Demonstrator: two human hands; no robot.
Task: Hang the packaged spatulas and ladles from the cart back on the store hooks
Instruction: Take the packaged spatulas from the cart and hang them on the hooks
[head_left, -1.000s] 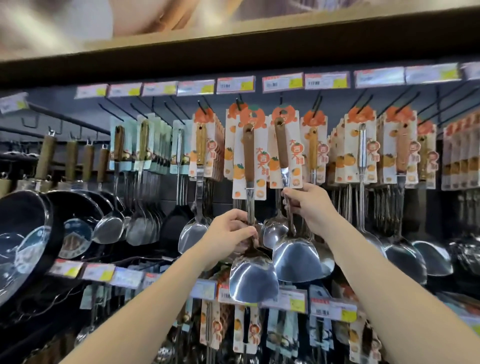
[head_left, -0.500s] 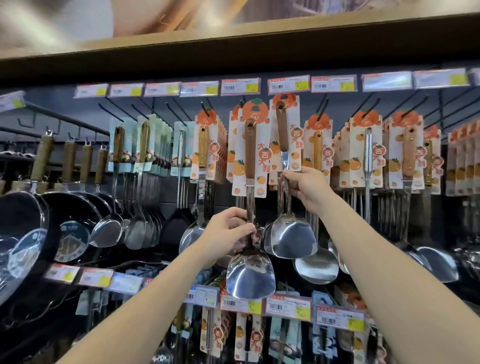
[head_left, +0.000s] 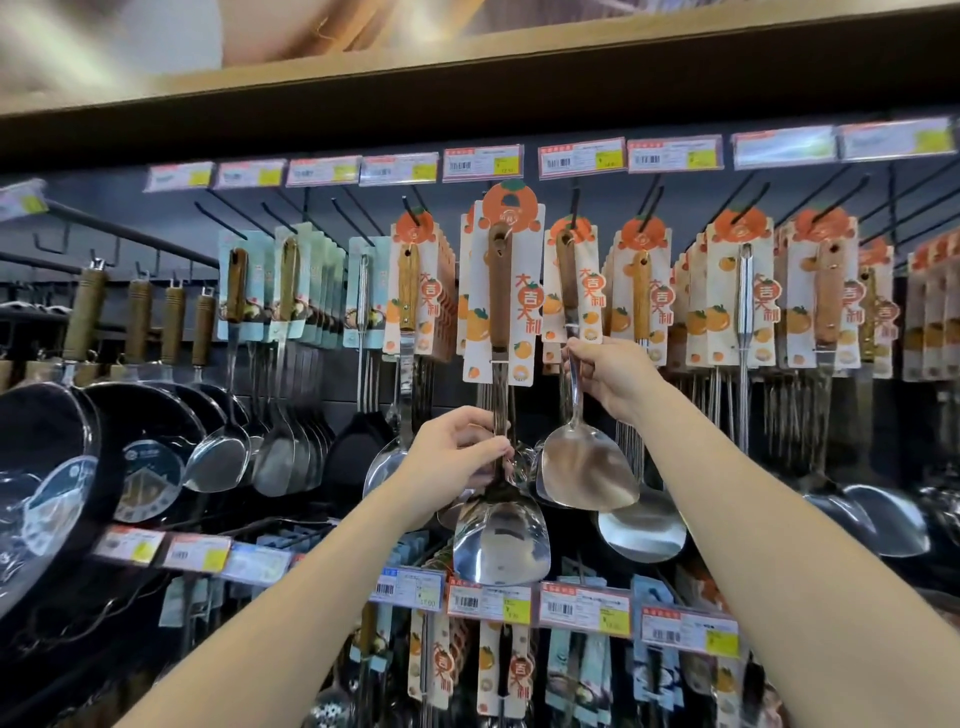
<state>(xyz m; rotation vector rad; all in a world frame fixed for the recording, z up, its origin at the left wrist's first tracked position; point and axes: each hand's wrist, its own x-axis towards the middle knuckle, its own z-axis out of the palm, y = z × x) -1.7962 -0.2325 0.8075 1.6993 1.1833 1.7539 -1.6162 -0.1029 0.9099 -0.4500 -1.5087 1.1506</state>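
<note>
The spatulas' (head_left: 501, 540) polished metal blades are gleaming mirror-like; their handles (head_left: 500, 291) are looking like matt brown wood, backed by printed paper cards (head_left: 527, 291).

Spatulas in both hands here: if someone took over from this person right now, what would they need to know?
Hands: the left hand grips the metal shaft of the left spatula. The right hand pinches the shaft of the right spatula.
Where: both cards are raised to the hooks.
Done: unclear; I cannot tell whether either card is threaded on.
Left: seat both cards, let go, then fetch more from the cart, which is out of view.
</note>
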